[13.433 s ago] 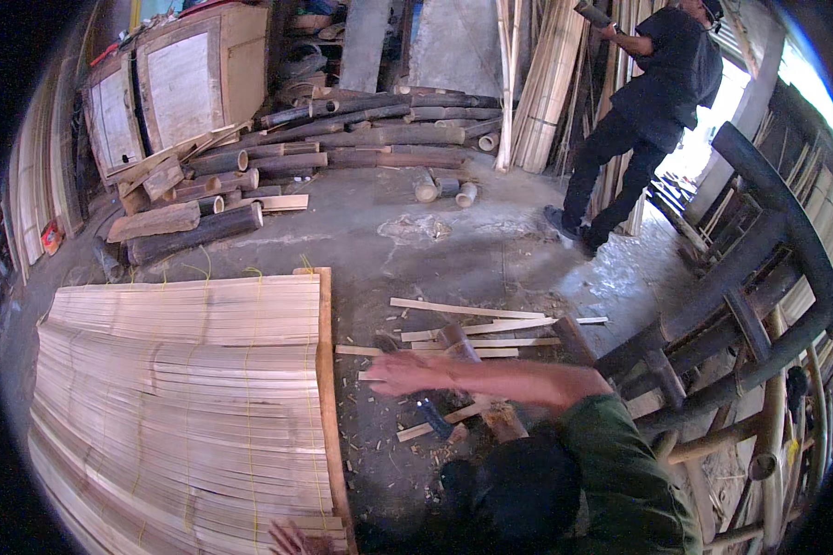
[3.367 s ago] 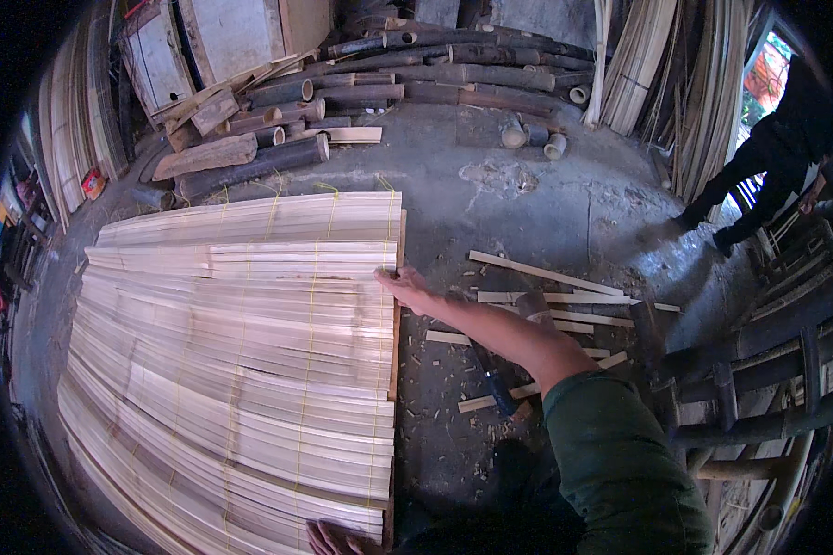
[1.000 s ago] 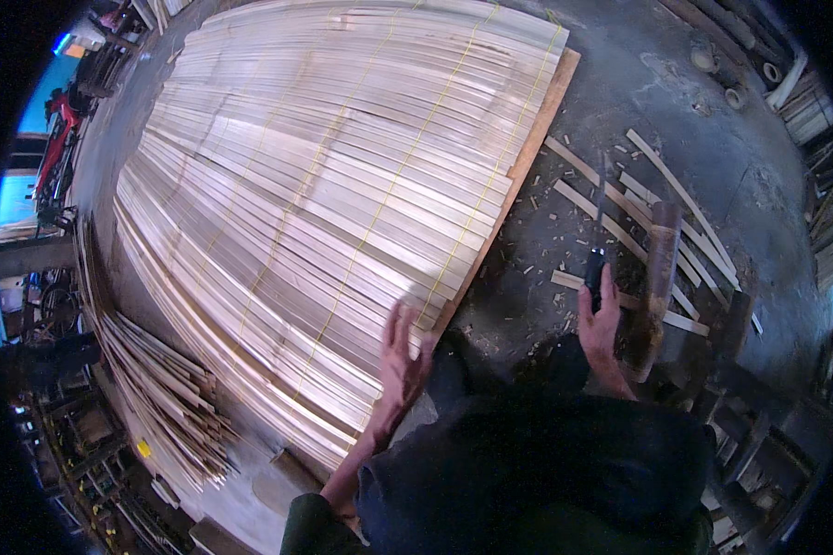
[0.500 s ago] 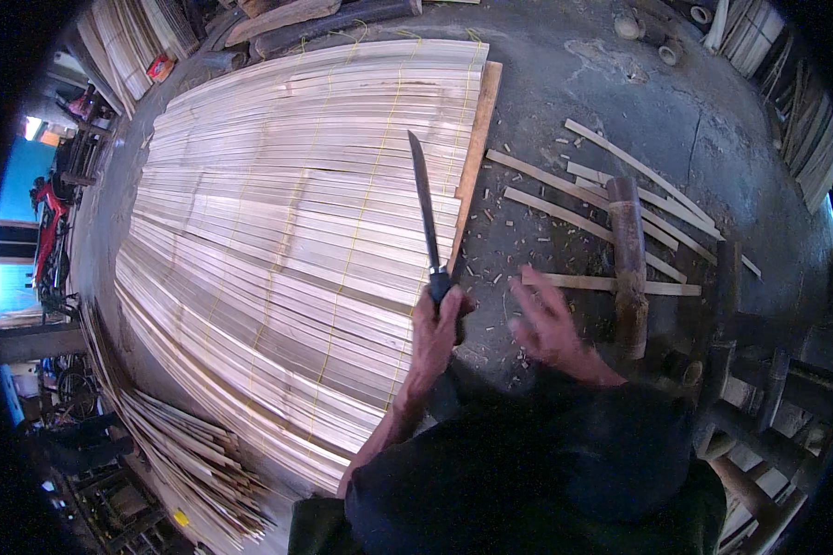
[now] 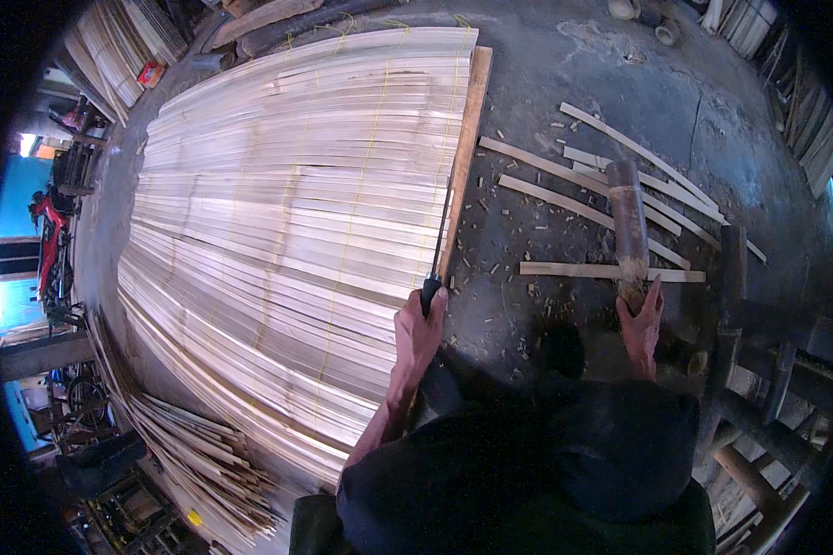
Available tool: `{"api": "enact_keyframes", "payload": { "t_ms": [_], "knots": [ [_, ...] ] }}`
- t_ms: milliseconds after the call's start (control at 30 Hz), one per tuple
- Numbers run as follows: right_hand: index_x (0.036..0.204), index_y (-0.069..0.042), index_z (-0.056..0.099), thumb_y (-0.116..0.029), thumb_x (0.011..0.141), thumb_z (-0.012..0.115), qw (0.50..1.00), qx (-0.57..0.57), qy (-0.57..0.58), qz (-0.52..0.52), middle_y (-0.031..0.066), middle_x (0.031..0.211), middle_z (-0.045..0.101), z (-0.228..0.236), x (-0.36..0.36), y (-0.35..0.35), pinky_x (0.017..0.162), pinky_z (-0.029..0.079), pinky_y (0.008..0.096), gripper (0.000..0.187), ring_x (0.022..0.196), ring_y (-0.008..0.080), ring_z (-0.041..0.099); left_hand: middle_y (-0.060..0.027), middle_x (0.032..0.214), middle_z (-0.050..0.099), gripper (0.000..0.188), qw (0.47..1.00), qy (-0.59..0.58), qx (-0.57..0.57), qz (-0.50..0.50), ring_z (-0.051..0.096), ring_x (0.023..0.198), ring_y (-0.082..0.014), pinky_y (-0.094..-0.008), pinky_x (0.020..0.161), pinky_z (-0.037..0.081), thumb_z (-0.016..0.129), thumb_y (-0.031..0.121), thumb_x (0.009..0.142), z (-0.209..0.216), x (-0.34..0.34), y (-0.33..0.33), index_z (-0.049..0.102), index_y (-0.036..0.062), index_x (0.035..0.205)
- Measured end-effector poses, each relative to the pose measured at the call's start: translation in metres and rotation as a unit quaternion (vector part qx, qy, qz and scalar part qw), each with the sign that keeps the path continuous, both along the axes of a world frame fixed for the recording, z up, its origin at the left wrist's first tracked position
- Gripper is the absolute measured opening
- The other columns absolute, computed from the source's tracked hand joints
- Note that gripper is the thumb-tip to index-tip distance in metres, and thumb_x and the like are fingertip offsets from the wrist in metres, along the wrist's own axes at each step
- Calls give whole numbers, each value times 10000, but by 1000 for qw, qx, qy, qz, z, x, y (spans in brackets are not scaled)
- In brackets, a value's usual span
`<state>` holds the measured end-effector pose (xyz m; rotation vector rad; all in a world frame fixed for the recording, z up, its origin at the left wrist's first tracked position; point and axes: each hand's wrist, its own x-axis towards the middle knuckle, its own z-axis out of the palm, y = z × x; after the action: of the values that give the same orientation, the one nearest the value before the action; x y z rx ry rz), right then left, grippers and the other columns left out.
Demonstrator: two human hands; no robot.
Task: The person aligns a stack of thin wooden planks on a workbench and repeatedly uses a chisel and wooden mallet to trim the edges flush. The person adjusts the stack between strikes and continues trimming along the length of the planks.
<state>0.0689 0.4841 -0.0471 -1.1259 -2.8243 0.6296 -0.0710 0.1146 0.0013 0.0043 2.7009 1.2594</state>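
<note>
My left hand (image 5: 417,333) is wrapped round the black handle of a long knife (image 5: 441,231). Its narrow blade points away from me, seen nearly edge-on along the right edge of a large mat of pale bamboo slats (image 5: 278,203) tied with yellow cord. My right hand (image 5: 640,331) is spread, thumb and fingers apart, at the near end of a thick brown bamboo log (image 5: 627,217). Whether it touches the log I cannot tell. A flat bamboo strip (image 5: 565,269) passes beneath the log close to that hand.
A wooden board (image 5: 473,102) runs along the mat's right edge. Several loose strips (image 5: 555,200) and small offcuts lie on the concrete floor. At lower left sits a bundle of thin strips (image 5: 204,444). Dark poles form a rack (image 5: 759,425) at right; a red motorbike (image 5: 54,231) stands far left.
My right hand has moved right, from the open floor to the log's near end. The knife has turned from broadside to nearly edge-on, and its tip has swung to the right.
</note>
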Motion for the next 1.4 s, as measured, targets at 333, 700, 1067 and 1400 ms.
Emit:
{"api": "enact_keyframes", "payload": {
  "t_ms": [333,700,1067,1400],
  "knots": [
    [1552,-151,115,-253,853,702,997,-49,28,52,285,1440,400,2,15,2,1014,412,526,919,1298,450,437,-256,680,610,360,1000,0,-11,16,640,628,-422,-437,547,484,596,309,964,0,4,1,575,-37,871],
    [1500,-14,194,-233,873,660,951,-246,162,95,272,1377,457,75,-39,-66,1050,387,452,811,1269,366,481,-279,668,610,369,997,-54,-49,-1,623,640,-468,-463,530,470,582,316,972,4,9,-7,550,-38,871],
    [1476,-20,151,-238,708,847,842,-319,405,157,202,1352,445,135,-176,-113,1007,439,403,1059,1232,287,502,-308,723,627,422,989,-149,9,21,637,738,-495,-499,587,477,577,380,961,5,5,-25,529,-30,874],
    [1489,-114,263,-369,778,740,936,-180,46,299,253,1286,568,68,-152,-89,978,465,486,893,1160,429,573,-311,774,636,407,980,-90,-176,-1,631,771,-506,-574,661,498,567,402,948,-5,20,2,476,5,932]
  ]
}}
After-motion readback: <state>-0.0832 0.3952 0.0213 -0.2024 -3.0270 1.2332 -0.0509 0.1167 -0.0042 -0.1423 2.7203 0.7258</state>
